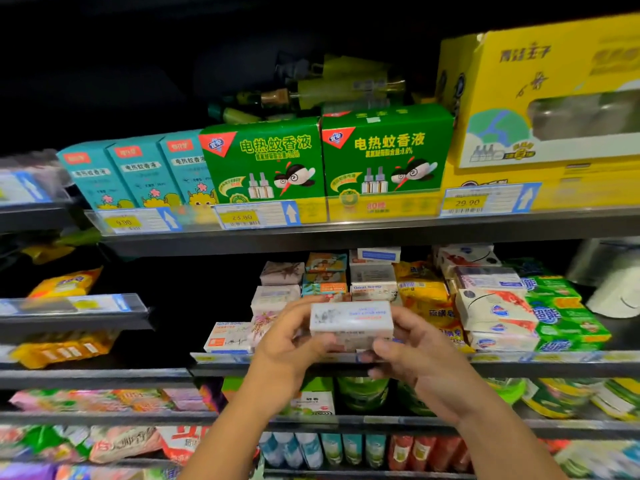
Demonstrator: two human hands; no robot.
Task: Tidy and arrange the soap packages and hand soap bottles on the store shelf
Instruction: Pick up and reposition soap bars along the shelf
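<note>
Both hands held one white soap box (351,318) in front of the middle shelf (519,367), just above its front edge. The left hand (291,344) gripped the box's left end, fingers curled behind it and thumb under the front. The right hand (419,351) gripped the right end the same way, fingers wrapped round the far side. The box lay level with its long face to the camera, and its print looked upside down.

Behind it stood stacks of soap boxes (372,282), the front one marked Goat Soap. One flat box (228,336) lay alone at the left, near the shelf edge. To the right of the stacks were yellow packs (424,299), then white and red packs (495,310), then green packs (561,317), piled unevenly and leaning on one another.

On the shelf above sat teal boxes (138,171), two green boxes (265,161) and a large yellow box (554,98), with price tags (465,202) along the rail. The lower shelves were blurred.
</note>
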